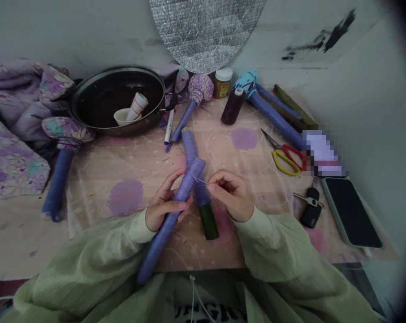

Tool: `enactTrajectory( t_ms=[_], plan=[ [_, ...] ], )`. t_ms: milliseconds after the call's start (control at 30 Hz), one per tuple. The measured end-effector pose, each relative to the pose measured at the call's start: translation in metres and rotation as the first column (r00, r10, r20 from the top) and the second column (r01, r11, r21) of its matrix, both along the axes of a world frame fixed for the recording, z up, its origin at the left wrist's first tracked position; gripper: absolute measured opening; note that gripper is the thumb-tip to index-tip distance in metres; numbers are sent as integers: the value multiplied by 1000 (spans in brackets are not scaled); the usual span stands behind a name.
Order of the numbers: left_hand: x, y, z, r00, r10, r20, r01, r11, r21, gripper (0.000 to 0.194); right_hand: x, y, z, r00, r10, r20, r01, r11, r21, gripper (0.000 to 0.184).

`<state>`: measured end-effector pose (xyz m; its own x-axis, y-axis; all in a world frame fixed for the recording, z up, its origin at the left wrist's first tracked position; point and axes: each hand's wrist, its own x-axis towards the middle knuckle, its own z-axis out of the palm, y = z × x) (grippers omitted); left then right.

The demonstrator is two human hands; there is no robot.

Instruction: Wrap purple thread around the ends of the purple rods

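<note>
My left hand (164, 202) is closed round a long stick wrapped in purple-blue thread (171, 215), which slants from upper right to lower left. Beneath its upper end, a second stick (190, 144) lies crosswise on the table, wound with the same thread apart from a bare dark green end (209, 222). My right hand (231, 190) is just right of the sticks, with thumb and forefinger pinched on a thin strand of thread (202, 181) that runs to the held stick. Some fingertips of my right hand are hidden by its curled shape.
A black pan (88, 128) with a paper cup (121, 116) stands at back left. Cloth-headed wrapped sticks (59, 179) lie around. A dark thread spool (231, 110), scissors (286, 161), keys (312, 206) and a phone (352, 213) are on the right. A marker (169, 128) lies mid-table.
</note>
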<state>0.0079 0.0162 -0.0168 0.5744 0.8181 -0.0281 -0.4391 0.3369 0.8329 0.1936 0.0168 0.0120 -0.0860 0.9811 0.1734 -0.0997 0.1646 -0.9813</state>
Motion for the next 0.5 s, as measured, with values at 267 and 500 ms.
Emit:
enactTrajectory(
  t_ms=[267,500],
  plan=[
    [1,1,1,999,-14,34,12,998,59,63,0,1,2,999,-39,-17,39,999,-23,12],
    [0,0,8,996,-72,60,74,997,-30,63,-1,2,1,1000,-10,9,11,997,-74,16]
  ],
)
